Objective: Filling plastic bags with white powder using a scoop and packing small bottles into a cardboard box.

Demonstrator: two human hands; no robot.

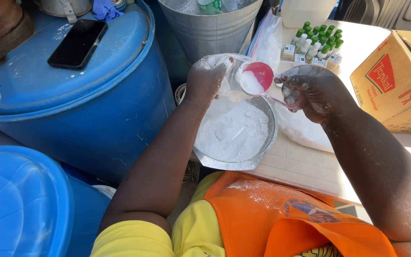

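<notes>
Left hand: the left hand (205,78) is pinching the mouth of a small clear plastic bag (228,76), fingers closed on its rim, seemingly to keep the opening wide and steady above the bowl.
Right hand: the right hand (316,90) is gripping the handle of a pink scoop (258,76), fingers wrapped tight around it, tipping the cup end toward the bag's mouth.
Scoop: it is carrying a heap of white powder, sitting at the bag's opening, directly over the far rim of the bowl, so anything that spills is likely falling back in.
Metal bowl (268,143): it is resting at the near left edge of the white table (305,166), partly overhanging toward the person's lap, and holding a deep mound of white powder (236,131), fine, lumpy and furrowed by scooping.
Both hands: they are dusted white with the powder, and working close together but not touching.
Large bag of powder (303,128): it is lying on the table just right of the bowl.
Small bottles (317,43): white with green caps, they are standing in a cluster near the table's far edge.
Cardboard box (398,81): it is sitting at the table's right edge.
Blue drum (72,109): it is standing left of the table, with a black phone (78,43) lying on its lid.
Metal bucket (210,28): it is standing beyond the bowl.
</notes>
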